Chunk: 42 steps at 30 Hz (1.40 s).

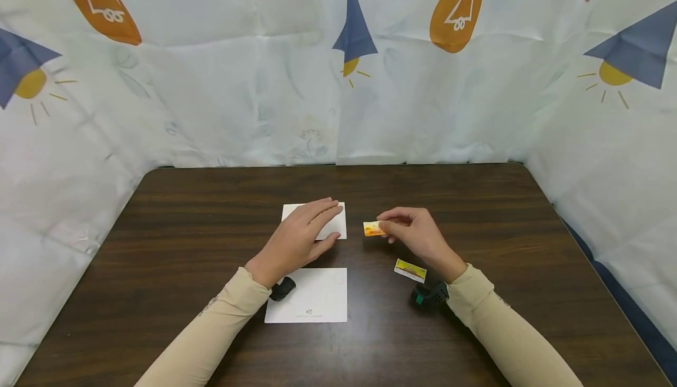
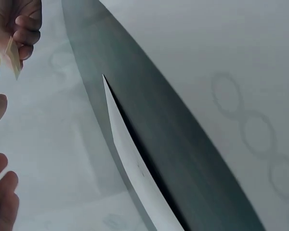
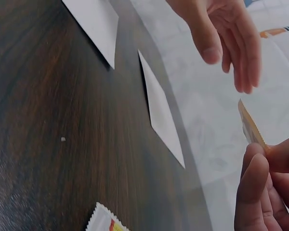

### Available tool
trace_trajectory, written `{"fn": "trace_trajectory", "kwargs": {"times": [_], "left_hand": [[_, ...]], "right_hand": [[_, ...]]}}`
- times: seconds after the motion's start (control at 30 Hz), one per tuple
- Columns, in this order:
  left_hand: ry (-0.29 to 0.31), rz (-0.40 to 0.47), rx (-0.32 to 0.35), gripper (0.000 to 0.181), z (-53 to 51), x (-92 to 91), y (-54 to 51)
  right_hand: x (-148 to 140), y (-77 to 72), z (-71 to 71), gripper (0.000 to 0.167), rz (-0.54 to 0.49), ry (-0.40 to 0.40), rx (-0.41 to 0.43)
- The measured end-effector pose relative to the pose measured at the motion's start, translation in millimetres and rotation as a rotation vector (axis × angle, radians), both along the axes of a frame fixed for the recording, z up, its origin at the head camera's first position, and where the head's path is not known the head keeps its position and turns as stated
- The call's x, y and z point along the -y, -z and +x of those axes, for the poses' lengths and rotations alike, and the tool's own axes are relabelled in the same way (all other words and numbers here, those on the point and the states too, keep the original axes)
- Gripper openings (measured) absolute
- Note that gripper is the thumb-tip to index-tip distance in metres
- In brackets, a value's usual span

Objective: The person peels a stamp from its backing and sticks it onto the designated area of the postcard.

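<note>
My right hand (image 1: 415, 231) pinches a small orange-and-white packet (image 1: 373, 229) between thumb and fingers, above the table. In the right wrist view the packet (image 3: 250, 126) shows a serrated edge and stands up from the fingertips. My left hand (image 1: 304, 231) hovers above a white card (image 1: 337, 222) at the back, fingers extended and holding nothing. A larger white card (image 1: 319, 296) with a small printed mark lies nearer, partly below the left wrist. Beside the right wrist a second packet, yellow and white (image 1: 410, 270), lies on the table.
The dark wood table (image 1: 211, 211) reaches back to a white patterned curtain (image 1: 222, 105), which also hangs at both sides. A black wrist device (image 1: 282, 288) sits on the left wrist and another (image 1: 429, 295) on the right.
</note>
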<state>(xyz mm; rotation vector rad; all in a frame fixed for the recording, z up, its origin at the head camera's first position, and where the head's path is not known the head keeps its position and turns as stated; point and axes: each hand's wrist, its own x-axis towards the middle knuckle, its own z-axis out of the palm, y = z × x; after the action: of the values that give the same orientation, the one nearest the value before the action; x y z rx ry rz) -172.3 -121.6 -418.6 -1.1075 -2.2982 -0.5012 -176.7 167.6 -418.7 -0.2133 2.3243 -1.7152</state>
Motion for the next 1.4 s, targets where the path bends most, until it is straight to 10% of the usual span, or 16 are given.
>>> {"fn": "trace_trajectory", "kwargs": {"times": [0.73,1.4], "left_hand": [[0.178,0.043,-0.129,0.030,2.8,-27.5,-5.5],[0.223,0.021,-0.125,0.025,4.4,-38.4,-3.7]], "right_hand": [[5.0,-7.3,11.2,0.021,-0.020,-0.047,0.019],[4.6,-9.6,14.9,0.023,-0.035,-0.051,0.017]]}}
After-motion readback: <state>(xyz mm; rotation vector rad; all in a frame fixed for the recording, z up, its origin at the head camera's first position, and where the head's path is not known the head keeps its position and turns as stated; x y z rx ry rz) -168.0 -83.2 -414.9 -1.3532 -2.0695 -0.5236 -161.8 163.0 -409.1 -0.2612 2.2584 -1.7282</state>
